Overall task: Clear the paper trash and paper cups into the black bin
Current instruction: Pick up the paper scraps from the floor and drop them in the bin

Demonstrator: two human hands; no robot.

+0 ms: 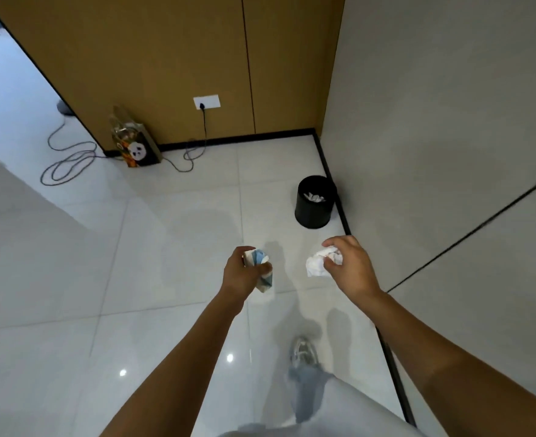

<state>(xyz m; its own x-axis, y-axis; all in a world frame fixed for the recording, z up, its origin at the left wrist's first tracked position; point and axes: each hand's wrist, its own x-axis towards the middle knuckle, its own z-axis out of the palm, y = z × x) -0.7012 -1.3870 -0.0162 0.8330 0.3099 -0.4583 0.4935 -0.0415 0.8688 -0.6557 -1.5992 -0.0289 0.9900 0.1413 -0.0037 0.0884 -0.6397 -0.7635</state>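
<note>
Plainly both loads are light, soft and crushable, so a loose fist round the middle suffices: the left hand [244, 272] grips a crumpled blue-and-white cup [262, 272], or possibly a wrapper, and the right hand [348, 263] pinches a white paper wad [317, 266], both at frame centre. Above them, right of centre, the bin [314, 212] stands on the floor [165, 231], already holding white paper scraps [314, 197].

No text, brand or number is reading clearly anywhere; the gift bag [139, 149] is showing only a panda picture.
</note>
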